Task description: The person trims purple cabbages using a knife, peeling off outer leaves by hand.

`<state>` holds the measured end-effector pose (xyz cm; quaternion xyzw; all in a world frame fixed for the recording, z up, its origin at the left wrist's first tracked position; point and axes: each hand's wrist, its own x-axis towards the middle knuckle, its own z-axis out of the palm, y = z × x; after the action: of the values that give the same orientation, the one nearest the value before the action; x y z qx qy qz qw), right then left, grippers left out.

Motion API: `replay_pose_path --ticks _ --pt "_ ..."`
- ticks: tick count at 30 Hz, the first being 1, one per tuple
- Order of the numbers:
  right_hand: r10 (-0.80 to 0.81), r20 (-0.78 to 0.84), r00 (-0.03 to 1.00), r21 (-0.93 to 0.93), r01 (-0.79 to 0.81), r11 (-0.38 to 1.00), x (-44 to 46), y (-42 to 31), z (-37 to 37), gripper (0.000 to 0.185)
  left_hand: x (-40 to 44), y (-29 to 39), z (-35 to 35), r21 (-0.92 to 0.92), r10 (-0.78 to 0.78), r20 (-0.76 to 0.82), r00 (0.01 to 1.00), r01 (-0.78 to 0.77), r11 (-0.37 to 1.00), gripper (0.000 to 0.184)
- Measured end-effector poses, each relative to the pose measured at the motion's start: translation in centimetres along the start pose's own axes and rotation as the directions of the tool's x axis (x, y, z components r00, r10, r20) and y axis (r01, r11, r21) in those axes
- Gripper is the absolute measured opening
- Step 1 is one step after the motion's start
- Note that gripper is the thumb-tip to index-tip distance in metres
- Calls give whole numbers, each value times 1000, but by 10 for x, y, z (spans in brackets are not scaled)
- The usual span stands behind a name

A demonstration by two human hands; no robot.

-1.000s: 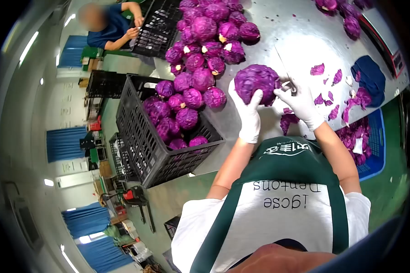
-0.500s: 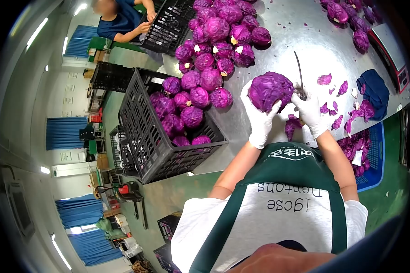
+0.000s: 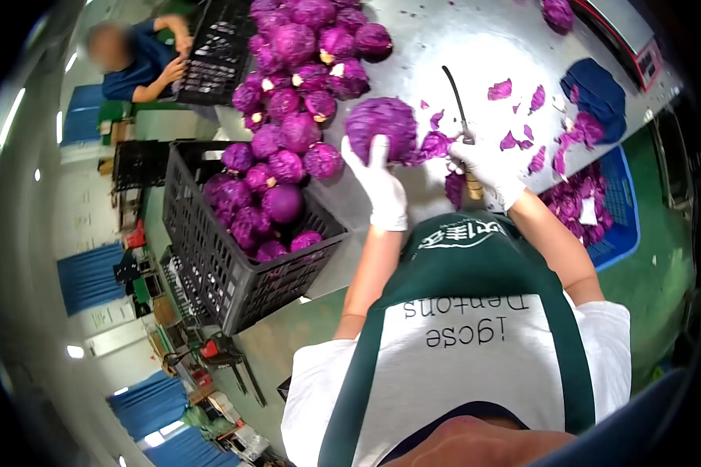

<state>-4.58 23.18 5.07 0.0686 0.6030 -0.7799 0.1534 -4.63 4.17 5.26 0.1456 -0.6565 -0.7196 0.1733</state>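
Note:
My left hand [image 3: 383,187], in a white glove, is closed around the near side of a red cabbage [image 3: 380,124] above the metal table. My right hand [image 3: 487,167], gloved too, grips a knife [image 3: 456,95] with a thin, dark, curved blade pointing away from me. Its wooden handle shows below the fingers. A cabbage leaf piece [image 3: 435,145] lies between the cabbage and my right hand; whether it is still attached, I cannot tell. Another leaf scrap [image 3: 454,189] is just left of the knife handle.
Many red cabbages [image 3: 296,43] are heaped at the far left of the metal table [image 3: 413,43]. A black crate [image 3: 245,284] of cabbages stands left, a blue basket [image 3: 627,222] of leaves right. A blue cloth [image 3: 596,93] lies near a scale [image 3: 646,62]. A person [image 3: 144,62] handles another crate.
The view has swung, shifting the scene leftward. My left hand and the cabbage have moved left, away from my right hand and the knife. A leaf piece now shows between them.

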Motion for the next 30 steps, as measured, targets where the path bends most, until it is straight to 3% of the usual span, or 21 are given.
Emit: replay_pose_path --ticks 1,2,3,4,5,6,7,8,11,13,15,17,19,20,21,24,25,27,28,29,30 --pt "67 6 998 -22 -67 997 -6 -3 -4 18 -2 17 8 -169 -123 -56 991 112 979 68" --pt "53 68 996 106 -60 993 -15 -5 -9 19 -3 35 17 -347 -244 -112 963 192 918 63" --pt "66 127 990 100 -79 992 -24 -10 -17 17 9 17 1 -351 -233 -66 970 196 916 61" --pt "113 190 975 39 -122 992 -31 -16 -28 19 21 -1 -15 -354 -222 -21 975 200 914 60" --pt "162 250 954 -22 -162 987 -37 -25 -36 20 27 8 -17 -537 -345 47 938 314 783 60" --pt "292 302 908 -218 -232 948 -36 -39 -43 27 27 17 -16 -576 -404 101 909 384 721 64" --pt "222 289 931 -298 -133 945 -37 -46 -43 33 27 22 -18 -624 -422 187 887 439 646 66" --pt "41 259 965 -356 56 933 -31 -39 -41 35 24 26 -15 -636 -436 208 876 459 620 67" --pt "-198 134 971 -421 236 876 -17 -32 -21 38 16 30 -3 -628 -448 254 858 498 598 68" --pt "-296 152 943 -277 328 903 -10 -31 3 41 10 26 5 -619 -442 288 850 517 591 70" --pt "-243 169 955 -304 285 909 -10 -43 24 45 6 20 12 -614 -424 335 841 536 579 71" --pt "-331 146 932 -286 360 888 -5 -27 39 38 -1 25 19 -543 -426 327 844 537 646 72" --pt "-117 429 896 -147 198 969 -15 -39 30 34 1 24 16 -437 -400 248 882 471 766 72" --pt "-71 583 809 -226 246 943 -20 -40 24 32 6 23 16 -538 -501 191 844 517 665 65" --pt "1 643 766 -279 234 931 -33 -48 20 29 8 19 13 -500 -421 132 898 427 754 62" --pt "-244 451 858 -143 339 930 -41 -39 11 24 3 23 13 -315 -102 -24 994 90 945 62" --pt "94 330 939 -208 -25 978 -40 -42 3 19 3 22 7 -114 71 36 997 -67 991 70" --pt "-147 154 977 -100 163 981 -34 -38 -4 15 -1 34 2 357 357 195 914 -405 842 82" --pt "-101 119 988 -176 121 977 -35 -56 -6 16 -1 37 1 479 419 250 873 -488 730 92" --pt "-326 98 940 -240 341 909 -19 -27 -14 18 -8 40 4 426 413 272 869 -494 758 93" --pt "-352 72 933 -214 359 908 -19 -30 -13 18 -8 34 2 396 435 299 850 -525 753 91"
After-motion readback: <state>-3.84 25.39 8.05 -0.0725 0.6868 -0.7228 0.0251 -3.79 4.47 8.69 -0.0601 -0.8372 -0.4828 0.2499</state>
